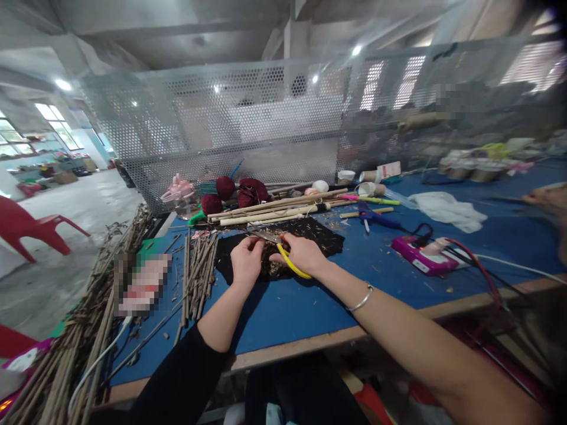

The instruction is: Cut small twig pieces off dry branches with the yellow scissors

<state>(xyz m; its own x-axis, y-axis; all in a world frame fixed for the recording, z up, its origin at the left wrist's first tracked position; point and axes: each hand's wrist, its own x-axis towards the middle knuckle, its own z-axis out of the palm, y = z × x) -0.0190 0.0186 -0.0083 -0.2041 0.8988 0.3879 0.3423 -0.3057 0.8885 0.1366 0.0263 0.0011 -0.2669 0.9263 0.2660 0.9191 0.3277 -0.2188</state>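
My right hand [303,255] is closed around yellow-handled scissors [286,257], whose blades point left toward my left hand. My left hand [247,260] is pinched beside the blade tips; whatever it holds is too small to make out. Both hands are over a black cloth [328,239] strewn with light clippings. Just left of my left hand lies a bundle of cut twigs [199,280] on the blue table [301,313].
Long sticks [274,212] and dark red yarn balls [225,188] line the back. To the right are a blue glue gun [376,218], a purple power strip [423,258] with cables and a white plastic bag [449,209]. Long brown stalks [93,313] cover the left edge. A blurred co-worker's hand [549,198] shows far right.
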